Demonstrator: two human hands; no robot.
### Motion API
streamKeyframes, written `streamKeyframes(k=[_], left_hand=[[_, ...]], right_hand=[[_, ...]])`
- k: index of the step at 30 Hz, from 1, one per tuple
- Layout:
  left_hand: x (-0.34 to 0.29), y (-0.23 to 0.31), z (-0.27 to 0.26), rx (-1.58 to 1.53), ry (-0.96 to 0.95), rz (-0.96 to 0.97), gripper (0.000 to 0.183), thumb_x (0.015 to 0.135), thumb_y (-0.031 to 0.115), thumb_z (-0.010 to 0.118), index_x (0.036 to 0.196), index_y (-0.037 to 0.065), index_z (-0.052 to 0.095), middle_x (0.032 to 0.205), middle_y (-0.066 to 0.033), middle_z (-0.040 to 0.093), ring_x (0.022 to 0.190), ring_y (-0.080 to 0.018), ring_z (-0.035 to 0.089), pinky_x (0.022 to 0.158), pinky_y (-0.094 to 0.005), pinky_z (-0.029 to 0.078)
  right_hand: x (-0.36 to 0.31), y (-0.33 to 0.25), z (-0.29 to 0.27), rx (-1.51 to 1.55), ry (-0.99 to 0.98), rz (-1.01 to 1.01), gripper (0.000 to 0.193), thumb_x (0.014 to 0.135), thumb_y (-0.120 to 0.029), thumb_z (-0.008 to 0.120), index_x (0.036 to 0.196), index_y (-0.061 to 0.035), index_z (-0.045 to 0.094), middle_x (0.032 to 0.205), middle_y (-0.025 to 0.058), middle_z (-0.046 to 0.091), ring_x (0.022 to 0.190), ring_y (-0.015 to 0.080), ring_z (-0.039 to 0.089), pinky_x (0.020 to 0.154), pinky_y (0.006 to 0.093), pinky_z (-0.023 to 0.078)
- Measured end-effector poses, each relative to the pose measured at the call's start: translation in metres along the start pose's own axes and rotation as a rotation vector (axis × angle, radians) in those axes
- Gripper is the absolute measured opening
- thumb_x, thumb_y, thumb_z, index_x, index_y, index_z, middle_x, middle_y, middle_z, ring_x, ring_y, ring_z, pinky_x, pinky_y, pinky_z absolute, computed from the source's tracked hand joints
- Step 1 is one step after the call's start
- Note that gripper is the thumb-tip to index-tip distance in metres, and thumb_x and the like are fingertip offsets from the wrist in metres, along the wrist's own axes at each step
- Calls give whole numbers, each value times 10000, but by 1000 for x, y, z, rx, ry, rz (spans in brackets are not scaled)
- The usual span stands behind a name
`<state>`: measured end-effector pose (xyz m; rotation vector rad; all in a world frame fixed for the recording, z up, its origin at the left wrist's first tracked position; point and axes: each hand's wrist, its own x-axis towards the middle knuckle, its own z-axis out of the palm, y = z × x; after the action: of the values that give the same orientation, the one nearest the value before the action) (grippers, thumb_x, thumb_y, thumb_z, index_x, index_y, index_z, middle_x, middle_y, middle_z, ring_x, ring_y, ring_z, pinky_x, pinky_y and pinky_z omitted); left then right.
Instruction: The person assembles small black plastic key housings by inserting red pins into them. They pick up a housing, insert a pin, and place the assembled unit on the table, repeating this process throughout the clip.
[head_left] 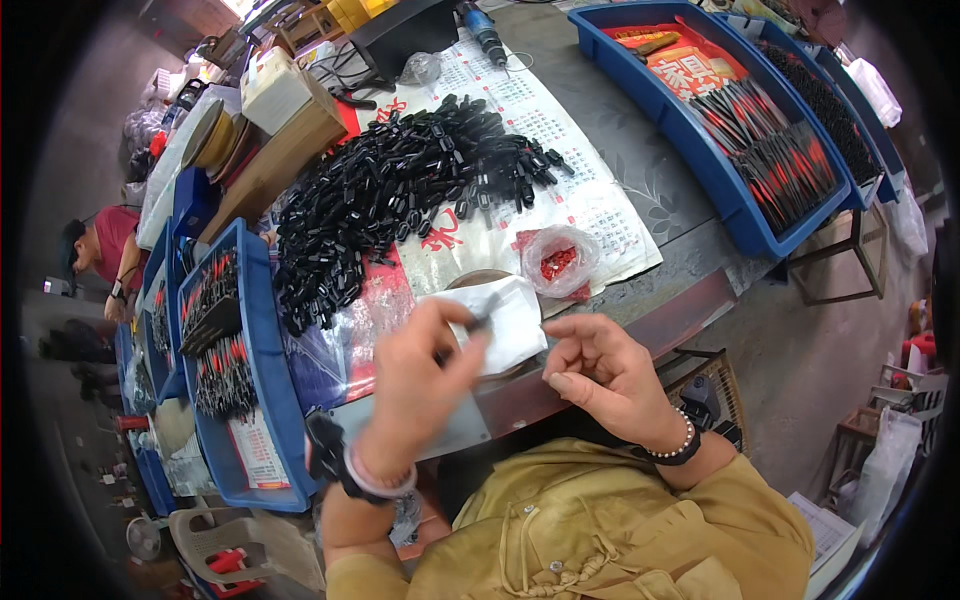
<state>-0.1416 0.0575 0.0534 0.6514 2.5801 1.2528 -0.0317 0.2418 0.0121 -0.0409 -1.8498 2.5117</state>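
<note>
My left hand (pixel 425 360) is blurred by motion, its thumb and fingers closed around a small dark piece (pixel 484 318), which looks like one of the black plastic parts. Just right of it hovers my right hand (pixel 605 370), its fingers curled in close to the thumb; whatever they may hold is too small to make out. Under and between the hands lies a white sheet (pixel 518 335) over a round brownish pad (pixel 480 278). Beyond it spreads a big heap of black plastic parts (pixel 390 185). Small red pieces (pixel 558 264) fill a clear plastic bag (pixel 580 240) beside the sheet.
A blue tray (pixel 690 150) of black-and-red parts stands at the right, another blue tray (pixel 285 400) at the left. Printed paper (pixel 600 200) covers the tabletop. A blue power screwdriver (pixel 484 35) lies at the back. Another person (pixel 112 245) is at far left.
</note>
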Motion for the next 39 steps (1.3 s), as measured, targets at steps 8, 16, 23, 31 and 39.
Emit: streamKeyframes(k=[8,16,23,31,39], left_hand=[[-75,4,14,-182,-65,55,266,803,128,747,999,25,600,712,-88,649,567,-157,630,523,-281,489],[-89,-13,8,-820,-298,-170,225,891,75,658,1082,-11,576,921,-60,665,785,-73,593,635,-214,482],[-92,-26,13,-1302,-242,-459,162,909,74,596,1040,-7,545,859,-140,661,517,-39,451,459,-164,361],[-97,-40,16,-1410,-148,-417,172,931,13,517,1097,-21,544,875,-149,668,442,-25,398,446,-160,328],[-96,-33,16,-1230,-130,-449,230,920,42,537,1135,-39,550,859,-140,653,454,-29,410,435,-156,317]], right_hand=[[3,-11,24,-302,-159,-16,127,851,-74,667,936,17,644,836,89,654,734,135,616,642,261,481],[5,-27,33,-395,-331,-49,139,849,-70,658,954,21,657,863,116,677,754,190,656,665,290,499],[47,-45,-5,-927,51,-218,114,839,-59,644,905,34,646,829,112,649,720,203,630,660,294,486],[103,-21,-29,-1548,-98,-111,135,768,-88,578,850,-9,651,824,152,610,774,358,590,705,417,472],[114,-16,-33,-1587,-201,-114,87,739,-65,550,720,8,593,787,192,623,776,388,605,702,459,478]])
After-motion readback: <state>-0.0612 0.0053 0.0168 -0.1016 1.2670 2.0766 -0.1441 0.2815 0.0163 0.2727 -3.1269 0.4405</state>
